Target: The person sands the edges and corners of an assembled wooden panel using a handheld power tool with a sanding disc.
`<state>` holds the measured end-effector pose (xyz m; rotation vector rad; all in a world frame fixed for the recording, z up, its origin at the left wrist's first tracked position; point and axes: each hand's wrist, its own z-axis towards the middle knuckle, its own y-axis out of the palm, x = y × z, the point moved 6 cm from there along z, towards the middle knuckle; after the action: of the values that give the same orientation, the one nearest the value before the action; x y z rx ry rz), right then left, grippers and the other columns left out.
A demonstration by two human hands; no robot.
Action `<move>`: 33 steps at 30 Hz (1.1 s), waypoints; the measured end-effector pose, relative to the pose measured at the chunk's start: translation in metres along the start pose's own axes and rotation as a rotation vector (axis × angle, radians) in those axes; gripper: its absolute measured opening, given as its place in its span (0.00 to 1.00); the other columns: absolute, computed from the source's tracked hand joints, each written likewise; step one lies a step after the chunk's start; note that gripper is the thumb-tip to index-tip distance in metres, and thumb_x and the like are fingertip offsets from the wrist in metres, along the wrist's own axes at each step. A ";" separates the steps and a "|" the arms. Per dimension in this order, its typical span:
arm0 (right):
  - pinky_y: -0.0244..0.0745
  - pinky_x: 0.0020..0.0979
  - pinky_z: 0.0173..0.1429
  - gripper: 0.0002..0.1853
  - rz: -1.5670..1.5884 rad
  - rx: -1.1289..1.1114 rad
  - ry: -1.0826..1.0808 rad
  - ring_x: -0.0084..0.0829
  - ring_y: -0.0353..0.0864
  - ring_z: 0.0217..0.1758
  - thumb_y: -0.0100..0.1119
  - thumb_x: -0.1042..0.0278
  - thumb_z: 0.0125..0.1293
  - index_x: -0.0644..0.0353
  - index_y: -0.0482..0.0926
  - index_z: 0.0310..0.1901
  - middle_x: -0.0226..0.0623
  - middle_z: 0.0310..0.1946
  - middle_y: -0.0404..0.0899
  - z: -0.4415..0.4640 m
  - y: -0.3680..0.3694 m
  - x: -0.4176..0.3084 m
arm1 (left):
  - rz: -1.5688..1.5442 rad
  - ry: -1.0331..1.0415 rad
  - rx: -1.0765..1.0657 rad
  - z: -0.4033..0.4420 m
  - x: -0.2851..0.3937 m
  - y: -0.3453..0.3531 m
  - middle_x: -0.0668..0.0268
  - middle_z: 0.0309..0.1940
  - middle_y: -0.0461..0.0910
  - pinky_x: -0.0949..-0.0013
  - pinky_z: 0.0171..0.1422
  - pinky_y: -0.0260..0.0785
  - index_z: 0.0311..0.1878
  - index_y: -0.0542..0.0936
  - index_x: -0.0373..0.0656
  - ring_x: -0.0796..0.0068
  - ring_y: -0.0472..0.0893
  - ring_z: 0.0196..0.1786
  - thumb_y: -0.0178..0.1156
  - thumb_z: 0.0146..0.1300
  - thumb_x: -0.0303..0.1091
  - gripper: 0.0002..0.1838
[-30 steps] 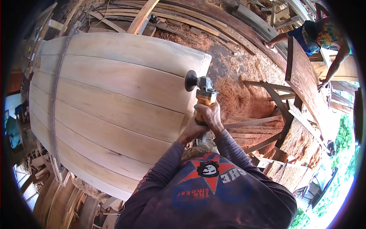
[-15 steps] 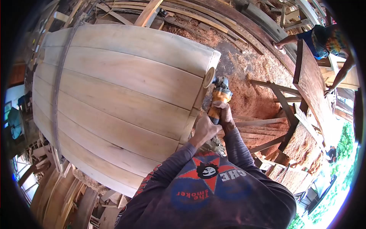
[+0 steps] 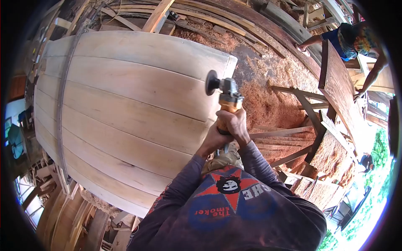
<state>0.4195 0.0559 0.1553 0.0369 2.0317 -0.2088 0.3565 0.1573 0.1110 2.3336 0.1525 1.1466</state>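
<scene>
An angle grinder point(image 3: 230, 101), orange and grey with a round disc point(image 3: 212, 83), is gripped by both hands. My left hand point(image 3: 213, 139) wraps round the rear end of its body. My right hand point(image 3: 238, 122) closes round the body just ahead of it, partly hiding the orange casing. The dark side of the disc faces me, in front of the right part of a pale wooden panel point(image 3: 138, 102) made of long joined planks. Whether the disc touches the wood I cannot tell.
A curved dark strip point(image 3: 63, 96) crosses the panel's left part. Reddish wood shavings point(image 3: 268, 106) cover the ground to the right, among timber supports point(image 3: 312, 111). Another person point(image 3: 356, 42) stands at upper right, one hand near a large brown board point(image 3: 340, 88). Loose planks point(image 3: 209, 16) lie behind.
The grinder has moved left from the panel's right edge to over its face. Its disc has turned from showing its pale side to its dark side. Both hands shifted left with it.
</scene>
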 end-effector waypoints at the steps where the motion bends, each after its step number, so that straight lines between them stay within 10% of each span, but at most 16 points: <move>1: 0.79 0.29 0.39 0.14 0.088 -0.005 0.085 0.24 0.81 0.32 0.71 0.67 0.55 0.63 0.84 0.42 0.31 0.32 0.83 -0.004 -0.003 0.001 | 0.064 0.047 -0.015 0.000 0.003 0.004 0.66 0.54 0.84 0.64 0.63 0.76 0.62 0.78 0.39 0.71 0.84 0.56 0.78 0.49 0.26 0.34; 6: 0.84 0.34 0.42 0.15 0.385 -0.075 0.192 0.32 0.85 0.33 0.65 0.66 0.57 0.65 0.82 0.44 0.37 0.32 0.83 0.005 -0.035 0.065 | 0.599 -0.058 0.169 -0.007 0.001 0.019 0.44 0.53 0.84 0.57 0.64 0.78 0.74 0.64 0.32 0.46 0.85 0.57 0.76 0.45 0.37 0.52; 9: 0.85 0.36 0.43 0.14 0.474 -0.064 0.248 0.34 0.85 0.33 0.64 0.67 0.57 0.65 0.81 0.43 0.37 0.32 0.83 0.006 -0.036 0.093 | 0.752 -0.176 0.232 -0.010 -0.008 0.019 0.32 0.53 0.81 0.53 0.62 0.78 0.82 0.36 0.29 0.40 0.86 0.55 0.74 0.44 0.39 0.71; 16: 0.86 0.37 0.43 0.15 0.516 -0.143 0.285 0.36 0.86 0.32 0.65 0.67 0.56 0.66 0.81 0.43 0.37 0.32 0.83 0.004 -0.026 0.104 | 0.731 -0.160 0.254 -0.016 -0.021 0.011 0.34 0.55 0.81 0.55 0.64 0.77 0.83 0.40 0.30 0.39 0.84 0.58 0.75 0.45 0.39 0.69; 19: 0.83 0.32 0.48 0.15 0.388 -0.133 0.214 0.27 0.87 0.38 0.65 0.64 0.58 0.66 0.85 0.41 0.35 0.36 0.88 0.001 -0.021 0.094 | 0.754 -0.030 0.352 -0.019 -0.018 0.002 0.36 0.42 0.85 0.48 0.54 0.80 0.53 0.74 0.23 0.37 0.87 0.46 0.77 0.44 0.41 0.38; 25: 0.79 0.30 0.43 0.17 0.084 -0.068 0.117 0.23 0.82 0.35 0.70 0.65 0.56 0.63 0.85 0.45 0.32 0.35 0.84 -0.015 -0.003 0.030 | 0.135 -0.042 0.060 0.000 -0.045 -0.011 0.64 0.48 0.85 0.63 0.55 0.79 0.62 0.76 0.38 0.71 0.86 0.51 0.79 0.42 0.29 0.39; 30: 0.81 0.31 0.43 0.19 0.067 -0.014 0.063 0.25 0.84 0.38 0.73 0.67 0.53 0.63 0.84 0.47 0.34 0.37 0.86 -0.019 -0.012 0.014 | 0.022 0.057 0.063 -0.013 -0.009 0.007 0.64 0.49 0.84 0.63 0.59 0.78 0.61 0.78 0.38 0.70 0.85 0.51 0.76 0.46 0.26 0.34; 33: 0.83 0.32 0.42 0.16 0.334 -0.119 0.149 0.28 0.84 0.33 0.68 0.66 0.56 0.64 0.83 0.44 0.35 0.32 0.85 -0.021 -0.025 0.033 | 0.471 0.054 0.167 -0.018 -0.018 0.014 0.53 0.52 0.84 0.60 0.61 0.77 0.68 0.69 0.36 0.59 0.85 0.55 0.76 0.46 0.29 0.43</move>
<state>0.3829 0.0322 0.1385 0.3231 2.1461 0.1290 0.3294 0.1470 0.1141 2.5663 -0.3117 1.4655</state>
